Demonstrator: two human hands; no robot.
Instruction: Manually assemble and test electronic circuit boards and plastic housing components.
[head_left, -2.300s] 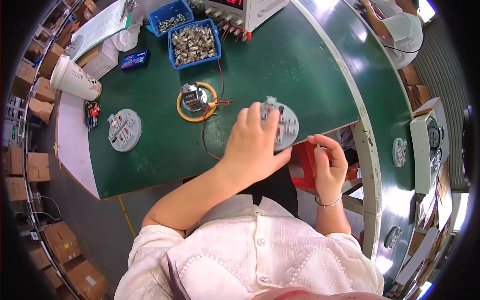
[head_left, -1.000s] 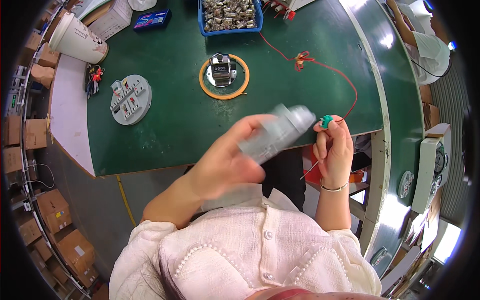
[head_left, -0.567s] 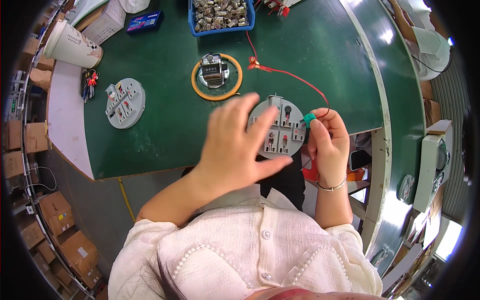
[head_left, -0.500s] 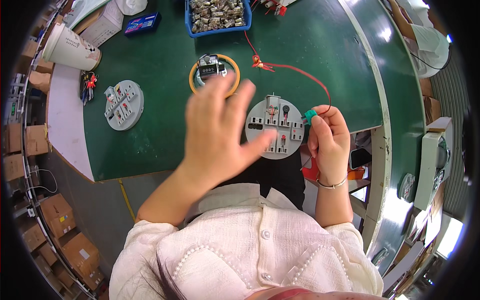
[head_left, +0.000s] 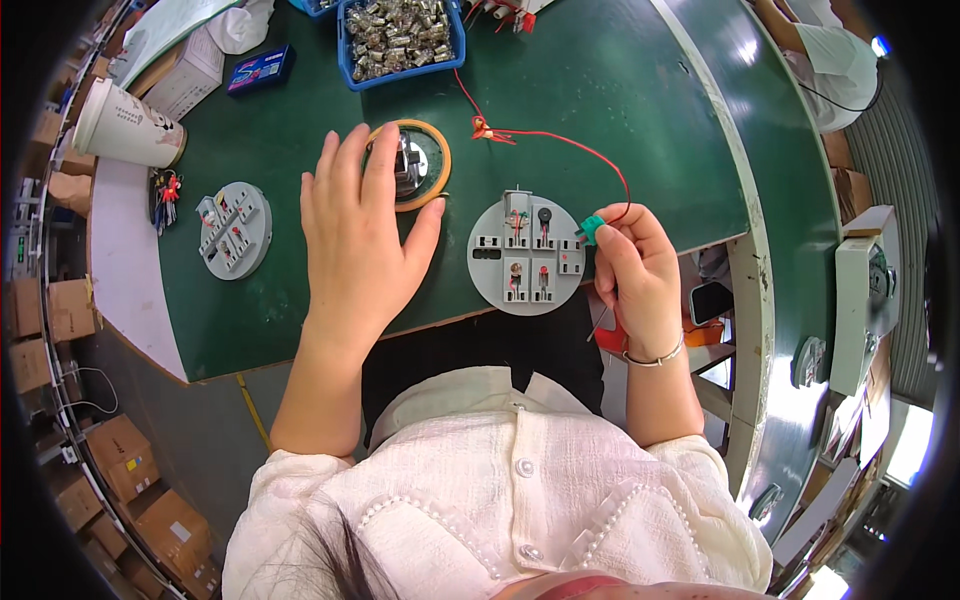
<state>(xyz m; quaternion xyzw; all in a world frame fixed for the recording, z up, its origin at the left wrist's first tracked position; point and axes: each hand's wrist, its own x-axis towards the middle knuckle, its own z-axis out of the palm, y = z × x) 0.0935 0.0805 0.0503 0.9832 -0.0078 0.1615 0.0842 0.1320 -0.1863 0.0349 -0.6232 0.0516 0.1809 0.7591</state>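
Observation:
My left hand (head_left: 362, 235) is open, fingers apart, over the left side of a yellow ring (head_left: 446, 172). A metal tally counter (head_left: 412, 170) sits inside that ring, partly hidden by my fingers. My right hand (head_left: 637, 262) pinches a small green connector (head_left: 591, 229) with a red wire (head_left: 590, 150) running from it. A thin dark shaft (head_left: 598, 324) sticks out below the same hand; what it belongs to is hidden. Just left of the connector, a round grey plate (head_left: 525, 290) carrying small sockets, a bulb and a black round part lies at the table's front edge.
A second grey plate (head_left: 238, 230) lies at the left. Farther back stand a blue bin (head_left: 405, 72) of small bulbs, a blue box (head_left: 259, 70) and a paper cup (head_left: 128, 125). The red wire leads to a knotted bundle (head_left: 482, 128). Another person's arm (head_left: 780, 25) shows at upper right.
My left hand has moved left, off the near grey plate's edge and over to the ring and counter. The right hand keeps its pinch on the green connector. The whole view has shifted slightly.

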